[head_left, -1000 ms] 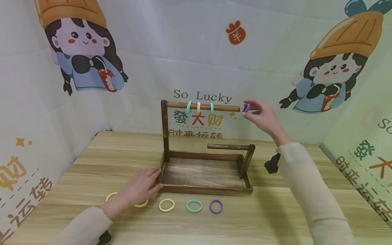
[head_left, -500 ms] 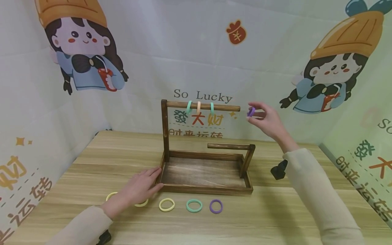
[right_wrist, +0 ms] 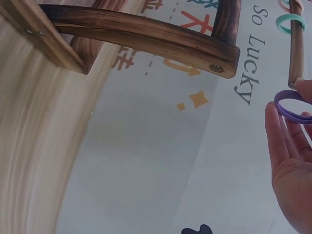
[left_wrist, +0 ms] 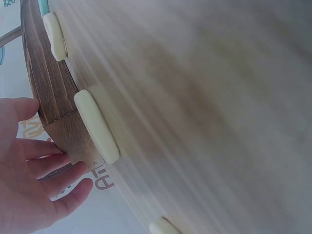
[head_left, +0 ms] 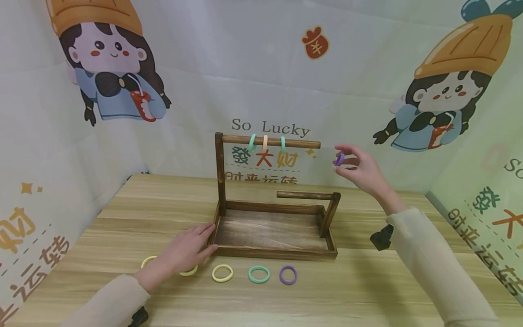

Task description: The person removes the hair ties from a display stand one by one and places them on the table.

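My right hand (head_left: 361,170) pinches a purple ring (head_left: 340,159) between thumb and fingertips, held in the air to the right of the upper rod's free end. In the right wrist view that ring (right_wrist: 279,109) appears just below the rod tip. A dark wooden rack (head_left: 278,254) has a tray base, a tall post with the upper rod (head_left: 304,144), and a short post with a lower rod (head_left: 304,195). Two green rings (head_left: 283,144) and a peach ring (head_left: 265,144) hang on the upper rod. My left hand (head_left: 184,250) rests its fingers and thumb against the tray's left end.
In front of the rack lie a yellow ring (head_left: 222,274), a green ring (head_left: 259,274) and another purple ring (head_left: 288,275) on the wooden table (head_left: 327,299). More yellow rings (head_left: 148,261) are partly covered by my left arm. A printed cloth (head_left: 196,68) hangs behind.
My right hand has drawn back from the upper rod's end, moving right and downward with the purple ring in its fingers. The left hand and the rack have stayed put.
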`<state>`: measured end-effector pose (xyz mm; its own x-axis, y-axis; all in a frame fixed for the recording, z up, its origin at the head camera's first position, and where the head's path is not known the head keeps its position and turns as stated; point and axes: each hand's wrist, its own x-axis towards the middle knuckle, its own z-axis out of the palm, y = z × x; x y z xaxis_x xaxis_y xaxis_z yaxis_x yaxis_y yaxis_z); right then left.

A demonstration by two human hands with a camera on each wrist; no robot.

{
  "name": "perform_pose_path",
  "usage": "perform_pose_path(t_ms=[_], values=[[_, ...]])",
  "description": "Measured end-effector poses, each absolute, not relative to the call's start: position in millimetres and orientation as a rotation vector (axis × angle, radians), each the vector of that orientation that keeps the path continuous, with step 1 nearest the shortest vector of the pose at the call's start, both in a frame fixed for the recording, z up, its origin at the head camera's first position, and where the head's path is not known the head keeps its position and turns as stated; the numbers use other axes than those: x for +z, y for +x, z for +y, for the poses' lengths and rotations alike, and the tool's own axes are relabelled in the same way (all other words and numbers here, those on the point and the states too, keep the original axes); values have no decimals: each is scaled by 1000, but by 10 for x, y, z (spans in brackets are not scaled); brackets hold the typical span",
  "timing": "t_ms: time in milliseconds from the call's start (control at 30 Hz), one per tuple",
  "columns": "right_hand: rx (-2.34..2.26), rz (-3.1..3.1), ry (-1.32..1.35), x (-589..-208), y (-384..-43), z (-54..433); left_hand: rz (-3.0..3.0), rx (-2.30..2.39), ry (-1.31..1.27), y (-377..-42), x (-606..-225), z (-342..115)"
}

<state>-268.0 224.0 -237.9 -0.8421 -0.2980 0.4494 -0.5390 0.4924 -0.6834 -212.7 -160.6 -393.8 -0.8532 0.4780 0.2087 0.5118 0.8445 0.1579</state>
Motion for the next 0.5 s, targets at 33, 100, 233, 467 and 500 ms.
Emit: perform_pose_path(t_ms=[33, 100, 233, 467, 500], values=[[1272, -2470, 711, -2382, -2666, 2246, -2859, -311, -773, -2128, -3937, -1607], [1270, -2472, 714, -2397, -2653, 2264, -2854, -307, -775, -2129, -3936, -1608], [1260, -2475, 726, -2436, -2641, 2301, -2850, -300, -776, -2127, -3934, -1609], [1176, -2495, 741, -2474, -2588, 2338, -2864, -304, -775, -2118, -3931, -1602], [1174, -2495, 744, -2483, -2583, 2343, -2865, -307, -773, -2118, -3929, -1601]])
